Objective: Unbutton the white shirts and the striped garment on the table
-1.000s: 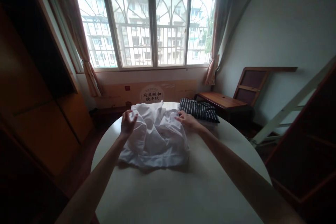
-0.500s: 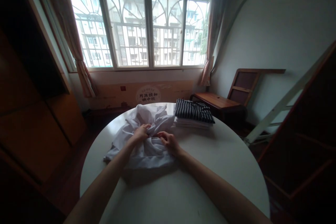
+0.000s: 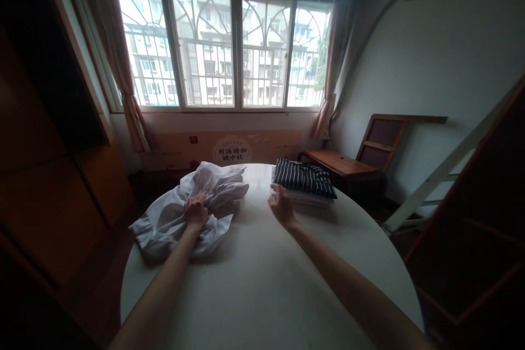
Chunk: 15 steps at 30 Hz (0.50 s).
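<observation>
A crumpled white garment [image 3: 164, 219], perhaps a shirt, lies bunched on the left part of the round white table [image 3: 262, 284]. My left hand [image 3: 196, 211] is closed on its gathered middle, with the fingertips lost in the folds. My right hand [image 3: 282, 205] is apart from this garment, at the left front corner of a folded stack. Its fingers are loosely bent with a small gap at the thumb, and no cloth shows in them. On top of the stack is a folded black garment with white stripes [image 3: 303, 178], above folded white cloth [image 3: 314, 198].
Behind the table stands a low wooden bench [image 3: 338, 161] with a leaning panelled frame [image 3: 381, 139]. A pale ladder-like frame [image 3: 430, 191] leans at the right. Wooden cabinets [image 3: 94, 180] line the left side, and a barred window [image 3: 209, 60] is ahead.
The white garment has shifted left, with my left hand gripping it. My right hand has come away from the garment and moved right to the folded stack, which stays in place.
</observation>
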Available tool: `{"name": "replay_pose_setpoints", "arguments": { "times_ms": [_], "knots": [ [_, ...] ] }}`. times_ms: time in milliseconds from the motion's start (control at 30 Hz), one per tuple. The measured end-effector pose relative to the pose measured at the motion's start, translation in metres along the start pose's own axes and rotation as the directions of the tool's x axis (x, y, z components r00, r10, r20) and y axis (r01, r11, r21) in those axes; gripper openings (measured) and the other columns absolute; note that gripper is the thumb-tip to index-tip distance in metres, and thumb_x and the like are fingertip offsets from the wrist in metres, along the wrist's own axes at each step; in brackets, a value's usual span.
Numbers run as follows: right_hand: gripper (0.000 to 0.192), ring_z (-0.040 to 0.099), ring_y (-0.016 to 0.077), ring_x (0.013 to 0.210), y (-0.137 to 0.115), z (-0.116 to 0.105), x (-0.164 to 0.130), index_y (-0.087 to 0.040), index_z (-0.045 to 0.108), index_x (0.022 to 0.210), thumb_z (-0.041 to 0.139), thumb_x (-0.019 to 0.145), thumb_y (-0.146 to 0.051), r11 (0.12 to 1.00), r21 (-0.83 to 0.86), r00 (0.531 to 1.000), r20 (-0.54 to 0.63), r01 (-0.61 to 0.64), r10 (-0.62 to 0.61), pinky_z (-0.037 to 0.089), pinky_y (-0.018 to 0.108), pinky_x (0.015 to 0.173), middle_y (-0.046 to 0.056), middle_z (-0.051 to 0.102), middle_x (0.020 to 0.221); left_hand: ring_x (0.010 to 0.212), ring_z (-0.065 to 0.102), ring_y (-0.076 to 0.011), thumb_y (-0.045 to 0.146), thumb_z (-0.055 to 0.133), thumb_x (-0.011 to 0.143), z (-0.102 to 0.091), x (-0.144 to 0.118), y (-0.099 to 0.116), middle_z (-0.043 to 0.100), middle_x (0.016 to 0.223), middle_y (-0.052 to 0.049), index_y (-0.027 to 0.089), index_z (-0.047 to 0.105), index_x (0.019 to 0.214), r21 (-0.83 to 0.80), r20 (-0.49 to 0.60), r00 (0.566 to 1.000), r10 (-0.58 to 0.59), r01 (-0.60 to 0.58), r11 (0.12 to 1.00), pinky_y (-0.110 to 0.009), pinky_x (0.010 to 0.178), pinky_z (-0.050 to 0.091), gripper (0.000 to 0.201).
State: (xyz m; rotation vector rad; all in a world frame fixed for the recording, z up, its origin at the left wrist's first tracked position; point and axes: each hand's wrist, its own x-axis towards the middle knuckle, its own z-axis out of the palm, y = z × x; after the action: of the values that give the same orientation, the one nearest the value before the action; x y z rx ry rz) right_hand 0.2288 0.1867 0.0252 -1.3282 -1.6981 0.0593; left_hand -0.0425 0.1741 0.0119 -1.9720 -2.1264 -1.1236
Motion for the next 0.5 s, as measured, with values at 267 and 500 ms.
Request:
{"name": "replay_pose_setpoints", "arguments": {
  "times_ms": [267, 500],
  "knots": [
    [0.026, 0.042, 0.0246, 0.108, 0.070, -0.041, 0.047, -0.018, 0.057, 0.098, 0.052, 0.072, -0.019, 0.951, -0.101, 0.956, -0.067, -0.292, 0.286, 0.028, 0.040, 0.093, 0.010, 0.056, 0.111, 0.113, 0.044, -0.0273, 0.039, 0.043, 0.080, 0.014, 0.001, -0.001, 0.052, 0.120, -0.013, 0.016, 0.051, 0.113, 0.142, -0.101, 0.994, 0.042, -0.027, 0.989, -0.041, 0.095, 0.031, 0.041],
    [0.037, 0.050, 0.0288, 0.102, 0.091, -0.036, 0.032, -0.010, 0.057, 0.100, 0.038, 0.078, -0.034, 0.860, 0.151, 0.814, -0.277, -0.488, 0.511, 0.035, 0.040, 0.086, 0.019, 0.058, 0.104, 0.121, 0.036, -0.0254, 0.038, 0.051, 0.076, 0.014, -0.006, 0.002, 0.044, 0.130, -0.008, 0.024, 0.048, 0.119, 0.216, 0.024, 0.989, 0.148, -0.149, 0.965, -0.040, 0.100, 0.024, 0.046]
  ]
}}
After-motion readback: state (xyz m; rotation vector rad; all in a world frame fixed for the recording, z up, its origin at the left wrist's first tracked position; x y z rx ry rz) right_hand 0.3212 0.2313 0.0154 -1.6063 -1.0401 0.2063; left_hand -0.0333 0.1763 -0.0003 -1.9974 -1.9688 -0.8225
